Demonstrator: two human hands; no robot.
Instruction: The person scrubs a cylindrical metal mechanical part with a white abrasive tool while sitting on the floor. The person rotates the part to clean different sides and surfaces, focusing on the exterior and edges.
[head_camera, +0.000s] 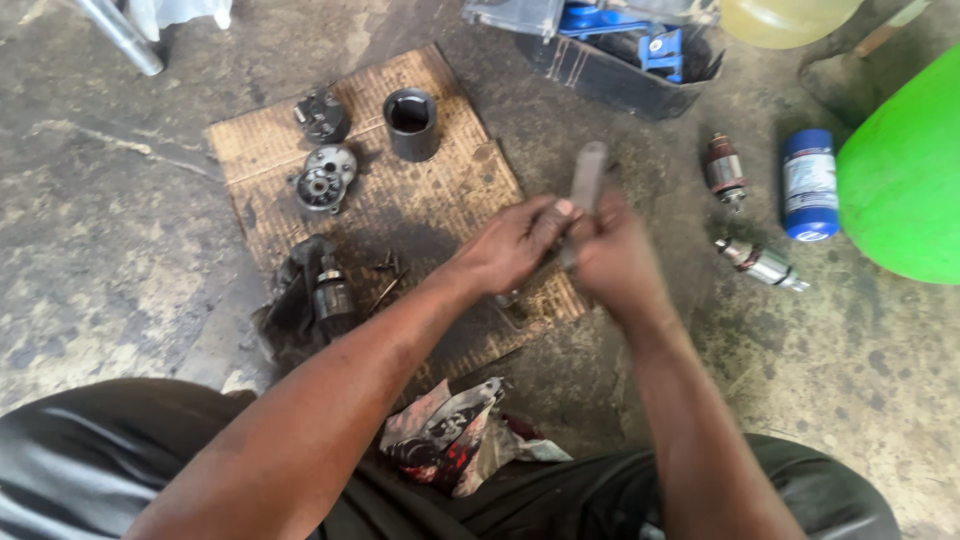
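Observation:
Both hands meet over the right edge of a brown cardboard sheet (450, 200) on the floor. My right hand (612, 255) grips a grey metal bar-like tool (585, 180) that sticks up past its fingers. My left hand (510, 245) is closed against the same tool lower down, thumb pressed to it. What lies between the palms is hidden.
On the cardboard lie a dark metal cylinder (411, 123), a round end cap (325, 178), a black part (322, 115) and a greasy housing (315, 295). To the right are two armature parts (725, 170) (765, 263), a blue can (809, 183), a green tub (905, 180). A dirty rag (455, 435) lies by my knees.

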